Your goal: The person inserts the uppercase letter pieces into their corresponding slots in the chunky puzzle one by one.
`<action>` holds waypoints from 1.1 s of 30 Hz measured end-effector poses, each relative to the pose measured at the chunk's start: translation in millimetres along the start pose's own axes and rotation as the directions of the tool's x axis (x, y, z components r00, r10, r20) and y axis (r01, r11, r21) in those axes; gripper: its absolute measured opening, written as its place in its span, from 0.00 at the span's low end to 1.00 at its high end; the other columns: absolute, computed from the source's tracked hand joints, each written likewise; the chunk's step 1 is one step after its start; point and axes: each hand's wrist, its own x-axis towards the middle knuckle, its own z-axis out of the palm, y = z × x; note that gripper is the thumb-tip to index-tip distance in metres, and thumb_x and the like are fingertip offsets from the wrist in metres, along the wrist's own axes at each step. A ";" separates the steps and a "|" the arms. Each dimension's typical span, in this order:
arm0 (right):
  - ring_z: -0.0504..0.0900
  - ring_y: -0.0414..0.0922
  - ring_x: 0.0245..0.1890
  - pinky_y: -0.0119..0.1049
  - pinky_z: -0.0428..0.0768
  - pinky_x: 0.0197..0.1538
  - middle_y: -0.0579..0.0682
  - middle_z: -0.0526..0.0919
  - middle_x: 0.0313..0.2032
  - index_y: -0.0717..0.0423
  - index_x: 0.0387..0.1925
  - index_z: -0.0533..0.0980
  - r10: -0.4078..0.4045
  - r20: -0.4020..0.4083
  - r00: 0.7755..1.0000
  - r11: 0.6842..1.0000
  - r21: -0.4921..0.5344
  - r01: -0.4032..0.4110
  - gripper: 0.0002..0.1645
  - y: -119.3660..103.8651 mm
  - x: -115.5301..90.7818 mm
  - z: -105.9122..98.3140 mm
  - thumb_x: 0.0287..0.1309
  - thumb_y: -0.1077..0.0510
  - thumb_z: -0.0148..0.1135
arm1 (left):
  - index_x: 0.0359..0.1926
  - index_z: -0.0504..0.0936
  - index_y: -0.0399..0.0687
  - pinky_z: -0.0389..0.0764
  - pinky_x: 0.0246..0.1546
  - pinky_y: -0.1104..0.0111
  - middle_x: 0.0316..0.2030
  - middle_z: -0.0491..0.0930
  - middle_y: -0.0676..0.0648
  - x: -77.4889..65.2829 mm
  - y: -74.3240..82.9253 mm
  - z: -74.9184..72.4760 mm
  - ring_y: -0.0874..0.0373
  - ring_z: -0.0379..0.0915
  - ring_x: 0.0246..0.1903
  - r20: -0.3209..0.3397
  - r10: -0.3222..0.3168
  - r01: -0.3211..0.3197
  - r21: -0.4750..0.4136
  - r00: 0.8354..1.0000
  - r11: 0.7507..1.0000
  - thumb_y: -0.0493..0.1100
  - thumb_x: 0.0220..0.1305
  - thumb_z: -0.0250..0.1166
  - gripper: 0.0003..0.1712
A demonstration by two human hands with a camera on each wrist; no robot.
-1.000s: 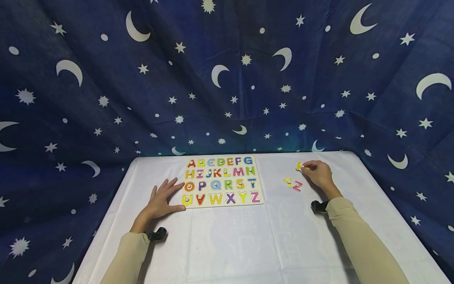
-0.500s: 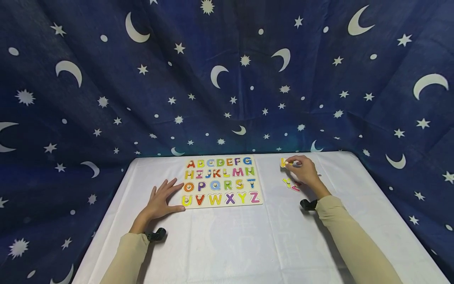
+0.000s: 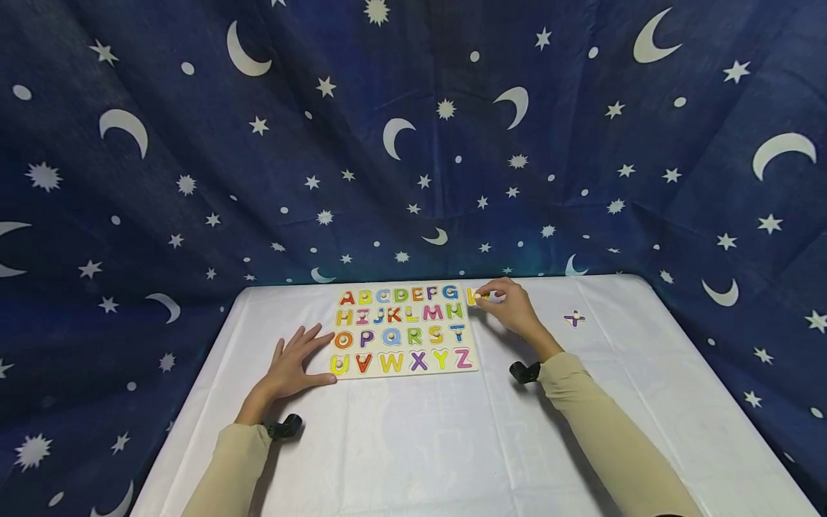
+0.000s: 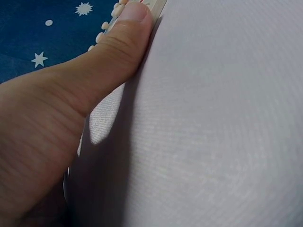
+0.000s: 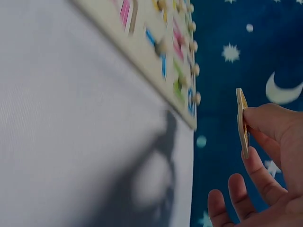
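My left hand point(image 3: 293, 366) rests with fingers spread along the left side of a wooden alphabet puzzle board point(image 3: 405, 377). Its thumb point(image 4: 118, 42) lies against the board's near edge in the left wrist view. Past the board's back right corner, my right hand point(image 3: 513, 309) pinches a yellow wooden letter piece point(image 3: 472, 296) between thumb and fingers, raised off the table. Seen edge-on in the right wrist view, the letter piece point(image 5: 242, 123) is thin, and its shape is partly hidden. Knobbed letters fill the upper rows; W, X, Y and Z show no knobs.
A purple X piece point(image 3: 574, 318) lies on the white-covered table point(image 3: 413, 445) to the right. The yellow Y and pink Z pieces are hidden behind my right hand and forearm. A dark blue curtain point(image 3: 413, 179) with moons and stars hangs behind the table.
My right hand has carried the yellow letter piece leftward from the right of the table to the board's edge. The X piece came into view; Y and Z became covered. My left hand has stayed put.
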 end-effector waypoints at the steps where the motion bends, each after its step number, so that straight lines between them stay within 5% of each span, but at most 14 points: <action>1: 0.79 0.57 0.54 0.56 0.78 0.59 0.56 0.83 0.50 0.58 0.43 0.87 -0.013 0.002 1.000 1.000 0.008 0.013 0.10 -3.6 0.4 3.1 0.60 0.59 0.74 | 0.75 0.70 0.54 0.30 0.72 0.31 0.78 0.56 0.37 -0.2 0.4 -0.3 0.32 0.38 0.78 -0.001 0.002 -0.002 0.001 1.000 1.000 0.65 0.47 0.80 0.56; 27: 0.78 0.51 0.48 0.46 0.77 0.51 0.46 0.82 0.44 0.51 0.36 0.89 -0.178 0.135 0.975 0.983 0.069 0.170 0.06 -76.3 -19.0 96.0 0.55 0.59 0.77 | 0.75 0.70 0.53 0.30 0.72 0.31 0.78 0.55 0.37 0.9 -0.4 -1.5 0.32 0.38 0.78 0.000 0.007 -0.007 0.008 1.000 1.000 0.66 0.47 0.80 0.56; 33: 0.78 0.47 0.50 0.55 0.70 0.66 0.44 0.83 0.42 0.50 0.34 0.89 -0.186 0.200 0.962 0.982 0.068 0.176 0.04 -86.2 -28.3 113.4 0.56 0.60 0.77 | 0.75 0.69 0.53 0.29 0.73 0.31 0.78 0.55 0.37 2.2 0.1 -1.8 0.32 0.37 0.78 0.006 0.006 -0.006 0.000 1.000 1.000 0.67 0.47 0.80 0.57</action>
